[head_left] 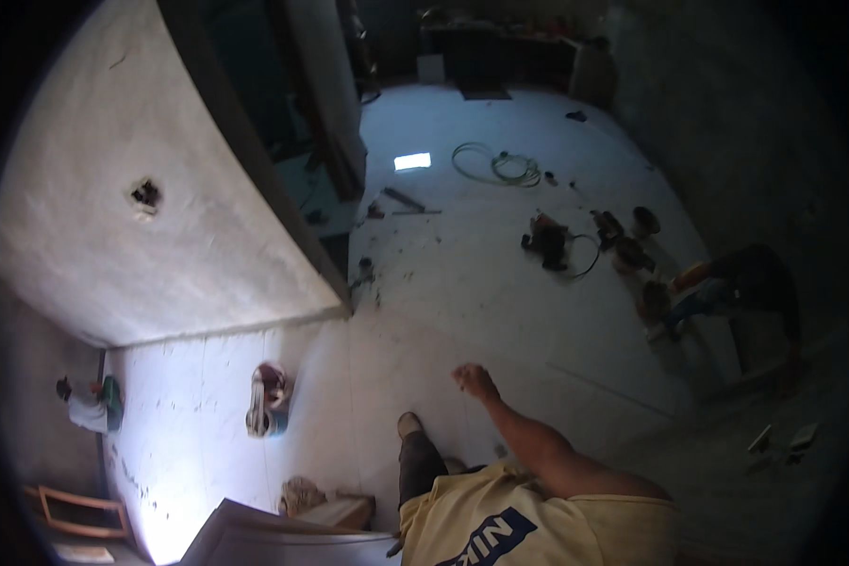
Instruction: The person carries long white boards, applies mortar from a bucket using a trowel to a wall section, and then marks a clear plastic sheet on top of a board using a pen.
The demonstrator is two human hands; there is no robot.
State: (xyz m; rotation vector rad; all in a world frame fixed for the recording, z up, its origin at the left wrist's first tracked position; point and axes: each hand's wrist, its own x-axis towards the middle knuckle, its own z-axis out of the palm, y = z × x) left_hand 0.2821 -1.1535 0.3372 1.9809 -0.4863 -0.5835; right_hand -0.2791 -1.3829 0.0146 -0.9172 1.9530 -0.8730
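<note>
With twelve at the top of my view, I have the right hand (474,380) at five o'clock, above the pale floor (396,349) and touching nothing that I can make out. Its fingers look loosely curled; I cannot tell whether they grasp anything small. The left hand is out of my sight, so I cannot tell its state. Nearest the right hand is a light shoe (409,424), at six. At seven, a flat panel (283,540) lies close beside the yellow shirt (575,528). A red-and-white bundle (269,401) stands on the floor at eight; farther that way I see a seated person (90,412) and a wooden frame (80,495). A coiled hose (516,170) lies at one, dark tools (545,243) at two, and a person bending over (755,278) is at three.
</note>
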